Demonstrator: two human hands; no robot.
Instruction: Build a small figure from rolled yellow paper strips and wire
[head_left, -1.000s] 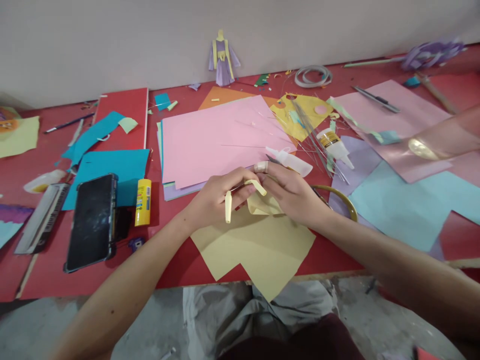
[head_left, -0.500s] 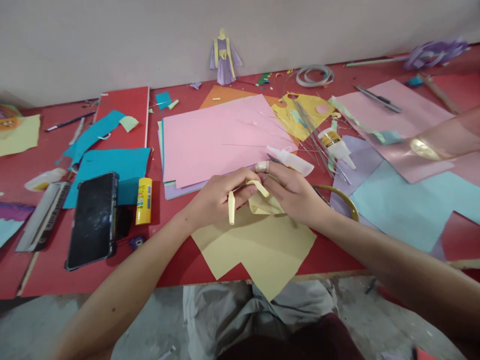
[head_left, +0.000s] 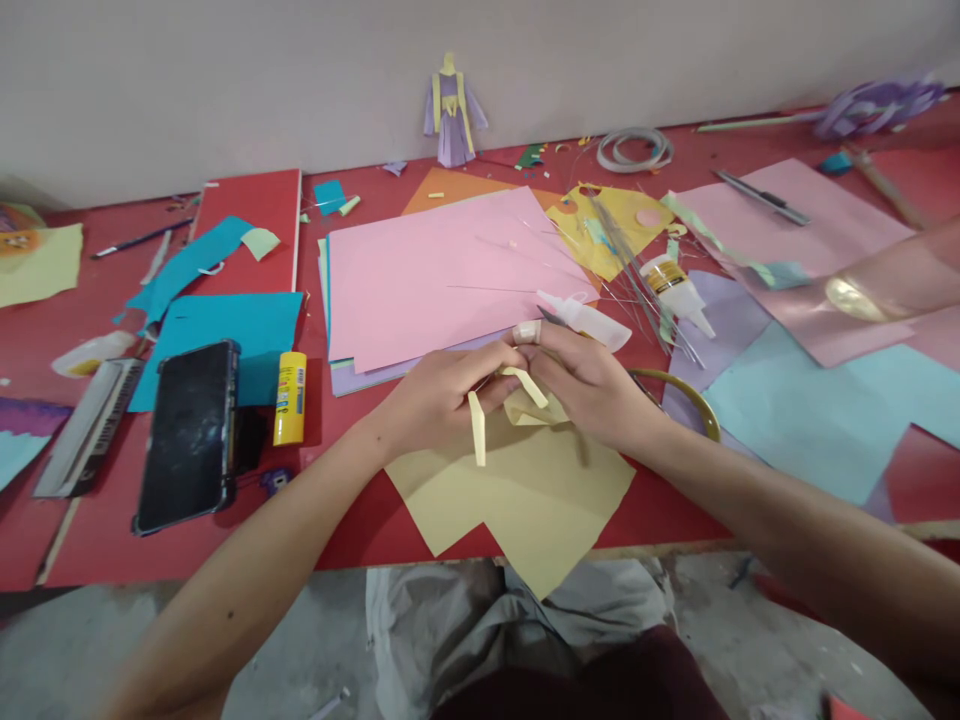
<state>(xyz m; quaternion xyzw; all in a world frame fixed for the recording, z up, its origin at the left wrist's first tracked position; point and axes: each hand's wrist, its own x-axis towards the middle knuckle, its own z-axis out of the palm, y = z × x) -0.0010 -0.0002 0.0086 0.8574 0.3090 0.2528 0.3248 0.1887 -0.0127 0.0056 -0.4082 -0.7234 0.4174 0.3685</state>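
Below left fingers [head_left: 487,358], folded pale-yellow strips [head_left: 478,430], ends angled downward

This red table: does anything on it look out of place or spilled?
The clear bottle and labelled white bottle lie on their sides rather than standing, though no spill shows. Thin wires are strewn at odd angles beside them, and one corner of the notched pale yellow sheet juts past the edge of the table.

Wall [head_left: 225,85]: plain, pale grey, running left to right along the far side of the table [head_left: 360,530]. Tabletop: red, with a pale seam [head_left: 59,540] at left and a pale near edge [head_left: 660,551]. Floor [head_left: 296,640]: grey, mottled, visible below the near edge. Light: soft, diffuse.
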